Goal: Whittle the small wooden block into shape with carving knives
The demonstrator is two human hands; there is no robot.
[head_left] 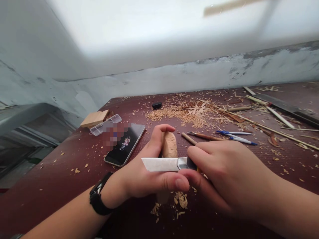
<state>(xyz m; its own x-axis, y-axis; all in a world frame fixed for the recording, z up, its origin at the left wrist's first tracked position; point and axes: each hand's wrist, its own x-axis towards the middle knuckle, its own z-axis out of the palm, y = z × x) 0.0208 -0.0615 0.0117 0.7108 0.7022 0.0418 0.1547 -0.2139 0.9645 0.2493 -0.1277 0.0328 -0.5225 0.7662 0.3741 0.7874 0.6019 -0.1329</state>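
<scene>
My left hand [154,166] is wrapped round a small carved wood piece [170,145], pale with a rounded, faceted top. Its lower part is hidden behind the blade and my thumb. In my right hand [221,169] is a utility knife [163,164] with a wide silver blade that points left. The blade lies across the near side of the wood, just above my left thumb; whether it touches the wood I cannot tell. My right thumb is close to my left thumb tip. Below both hands, wood shavings [181,199] lie on the dark red table [62,186].
Left of my hands lie a phone [127,144], a clear plastic case [106,124] and a wood block [94,118]. Ahead are a small black object [157,105] and a heap of chips [179,116]. Pens [236,136], thin sticks and a long dark blade [286,106] lie to the right.
</scene>
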